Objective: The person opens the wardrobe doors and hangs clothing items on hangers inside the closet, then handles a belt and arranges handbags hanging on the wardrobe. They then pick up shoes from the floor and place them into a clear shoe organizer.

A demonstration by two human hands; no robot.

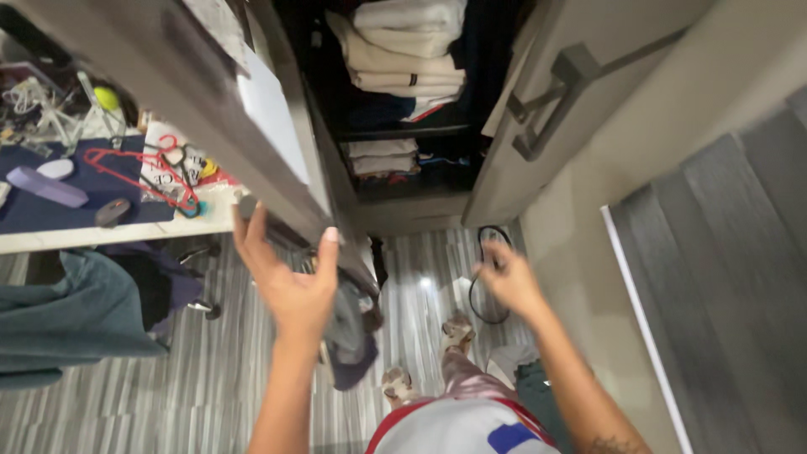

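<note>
While both arms reach up, left hand (290,282) spread wide at wardrobe door (210,109), right hand (507,279) loosely open, empty.

Grey wardrobe door (210,101); cream folded clothes (408,50); red hangers (143,172); grey-striped floor (168,378).

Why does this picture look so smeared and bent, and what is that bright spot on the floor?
Head view: the left hand and right hand are soft with motion blur; the wide lens bends the wardrobe doors outward; a lamp's glare shines on the striped floor; the shelves behind the folded clothes lie in deep shadow.
</note>
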